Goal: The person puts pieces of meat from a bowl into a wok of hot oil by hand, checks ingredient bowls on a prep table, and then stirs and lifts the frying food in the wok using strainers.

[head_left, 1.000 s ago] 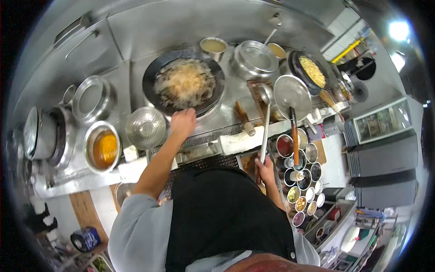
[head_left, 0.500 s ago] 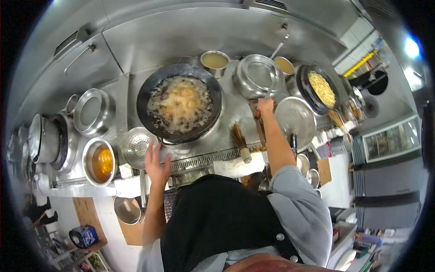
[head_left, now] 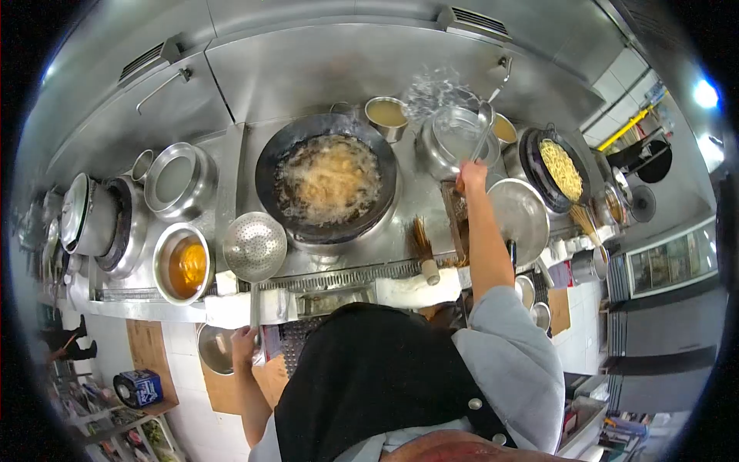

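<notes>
My left hand (head_left: 244, 345) is closed around the lower handle of a perforated skimmer (head_left: 255, 245), whose round head lies at the stove's front edge. My right hand (head_left: 472, 177) grips a ladle (head_left: 484, 117) by its handle end, with the bowl raised above a steel pot (head_left: 429, 150). Water splashes (head_left: 440, 92) through the air beside the ladle bowl. In the large black wok (head_left: 268, 158), pale golden pieces (head_left: 331, 173) fry in bubbling oil. A bamboo wok brush (head_left: 423, 246) stands to the wok's right.
A bowl of orange liquid (head_left: 163, 281) sits front left. Noodles (head_left: 562, 169) fill a strainer at right, past a lidless wok (head_left: 531, 231). A tap (head_left: 504, 73) reaches down from the back wall. A small pot (head_left: 386, 127) stands behind the wok.
My left hand has dropped from beside the skimmer head to its handle and closed on it. The ladle has risen, and water now sprays above the pot. The view has shifted slightly.
</notes>
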Action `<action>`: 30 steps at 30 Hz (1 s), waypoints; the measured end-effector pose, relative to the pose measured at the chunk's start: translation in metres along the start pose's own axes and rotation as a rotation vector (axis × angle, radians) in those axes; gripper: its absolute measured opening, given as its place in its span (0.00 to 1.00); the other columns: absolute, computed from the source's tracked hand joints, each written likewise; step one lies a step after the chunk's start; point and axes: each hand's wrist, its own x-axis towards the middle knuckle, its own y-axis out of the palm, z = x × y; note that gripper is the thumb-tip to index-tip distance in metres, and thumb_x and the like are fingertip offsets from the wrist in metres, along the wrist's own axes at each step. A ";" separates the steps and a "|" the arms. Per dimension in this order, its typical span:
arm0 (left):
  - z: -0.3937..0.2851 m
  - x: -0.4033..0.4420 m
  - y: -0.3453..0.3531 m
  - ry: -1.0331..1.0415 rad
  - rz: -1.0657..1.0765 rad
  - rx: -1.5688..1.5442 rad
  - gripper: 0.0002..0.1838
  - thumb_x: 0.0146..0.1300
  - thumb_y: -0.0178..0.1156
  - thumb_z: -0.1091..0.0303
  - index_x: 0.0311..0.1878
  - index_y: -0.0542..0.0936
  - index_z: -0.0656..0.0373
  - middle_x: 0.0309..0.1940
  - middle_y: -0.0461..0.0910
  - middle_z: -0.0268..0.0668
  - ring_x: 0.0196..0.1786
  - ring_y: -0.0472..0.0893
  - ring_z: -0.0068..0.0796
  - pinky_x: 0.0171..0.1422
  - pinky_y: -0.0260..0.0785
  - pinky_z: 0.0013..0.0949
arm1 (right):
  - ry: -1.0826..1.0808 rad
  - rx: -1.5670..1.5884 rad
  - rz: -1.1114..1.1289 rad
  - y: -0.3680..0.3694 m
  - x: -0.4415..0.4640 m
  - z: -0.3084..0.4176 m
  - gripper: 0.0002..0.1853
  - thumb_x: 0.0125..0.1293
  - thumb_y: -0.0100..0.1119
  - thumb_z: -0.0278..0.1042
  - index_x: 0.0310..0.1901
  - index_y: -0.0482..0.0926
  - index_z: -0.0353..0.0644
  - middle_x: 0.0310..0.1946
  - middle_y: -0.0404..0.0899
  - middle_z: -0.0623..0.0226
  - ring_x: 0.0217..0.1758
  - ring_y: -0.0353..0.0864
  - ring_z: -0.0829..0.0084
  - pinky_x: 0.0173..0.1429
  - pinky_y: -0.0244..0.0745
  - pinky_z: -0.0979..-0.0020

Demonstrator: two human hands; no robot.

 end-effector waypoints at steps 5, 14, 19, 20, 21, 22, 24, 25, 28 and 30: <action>-0.008 -0.002 -0.006 -0.161 0.433 -0.637 0.20 0.71 0.61 0.58 0.61 0.80 0.59 0.35 0.81 0.38 0.27 0.78 0.28 0.25 0.72 0.28 | -0.390 -0.367 0.054 -0.063 -0.162 -0.114 0.12 0.70 0.59 0.30 0.53 0.77 0.41 0.21 0.74 0.71 0.17 0.73 0.76 0.20 0.68 0.70; -0.069 -0.021 -0.009 0.013 0.444 -0.727 0.12 0.67 0.60 0.68 0.52 0.75 0.59 0.28 0.76 0.34 0.20 0.73 0.26 0.22 0.67 0.30 | -0.276 -0.846 0.144 -0.106 -0.317 -0.132 0.29 0.64 0.62 0.33 0.67 0.74 0.36 0.46 0.85 0.37 0.54 0.85 0.40 0.57 0.79 0.50; -0.113 -0.040 -0.038 0.395 0.090 -0.274 0.15 0.62 0.60 0.77 0.53 0.75 0.65 0.26 0.75 0.34 0.19 0.74 0.24 0.22 0.67 0.31 | -0.253 -0.924 0.108 -0.121 -0.319 -0.137 0.32 0.62 0.64 0.34 0.68 0.73 0.35 0.46 0.83 0.31 0.55 0.83 0.35 0.58 0.78 0.46; -0.132 -0.054 -0.045 0.428 0.075 -0.322 0.19 0.62 0.59 0.78 0.57 0.75 0.67 0.27 0.77 0.35 0.20 0.75 0.24 0.22 0.66 0.30 | -0.216 -0.941 0.054 -0.124 -0.332 -0.131 0.31 0.61 0.64 0.34 0.67 0.73 0.34 0.46 0.83 0.31 0.55 0.83 0.34 0.58 0.79 0.46; -0.144 -0.054 -0.050 0.471 0.099 -0.334 0.20 0.62 0.58 0.78 0.58 0.75 0.67 0.28 0.77 0.35 0.20 0.74 0.24 0.22 0.66 0.31 | -0.321 -0.913 0.036 -0.127 -0.331 -0.141 0.31 0.62 0.64 0.35 0.67 0.72 0.35 0.47 0.83 0.31 0.54 0.82 0.34 0.60 0.78 0.45; -0.151 -0.052 -0.053 0.513 0.119 -0.343 0.21 0.62 0.58 0.79 0.60 0.75 0.67 0.28 0.77 0.35 0.21 0.74 0.24 0.22 0.66 0.31 | -0.328 -0.915 0.040 -0.132 -0.323 -0.137 0.31 0.62 0.64 0.35 0.67 0.72 0.35 0.47 0.83 0.31 0.54 0.82 0.34 0.60 0.78 0.45; -0.166 -0.047 -0.049 0.590 0.127 -0.401 0.21 0.62 0.58 0.79 0.60 0.75 0.67 0.28 0.77 0.35 0.21 0.74 0.24 0.23 0.66 0.31 | -0.120 -1.102 0.217 -0.134 -0.311 -0.125 0.33 0.62 0.63 0.35 0.69 0.70 0.36 0.49 0.83 0.32 0.56 0.82 0.35 0.61 0.77 0.45; -0.178 -0.044 -0.045 0.670 0.139 -0.463 0.21 0.61 0.58 0.79 0.59 0.75 0.67 0.28 0.77 0.35 0.21 0.74 0.24 0.23 0.66 0.31 | -0.163 -1.012 0.233 -0.127 -0.321 -0.099 0.33 0.63 0.63 0.37 0.69 0.71 0.37 0.50 0.83 0.33 0.56 0.82 0.35 0.62 0.76 0.45; -0.226 -0.059 -0.042 0.638 0.171 -0.286 0.23 0.58 0.59 0.77 0.59 0.76 0.68 0.28 0.78 0.36 0.22 0.75 0.26 0.24 0.67 0.32 | -0.451 -0.769 0.159 -0.106 -0.336 -0.076 0.35 0.67 0.60 0.34 0.75 0.65 0.32 0.59 0.79 0.32 0.58 0.84 0.40 0.60 0.77 0.47; -0.240 -0.046 -0.022 0.650 0.146 -0.255 0.25 0.56 0.59 0.76 0.59 0.76 0.69 0.27 0.78 0.38 0.22 0.75 0.28 0.25 0.68 0.34 | -0.409 -0.563 0.327 -0.086 -0.327 -0.043 0.36 0.68 0.61 0.34 0.76 0.64 0.32 0.65 0.77 0.35 0.60 0.84 0.44 0.62 0.77 0.52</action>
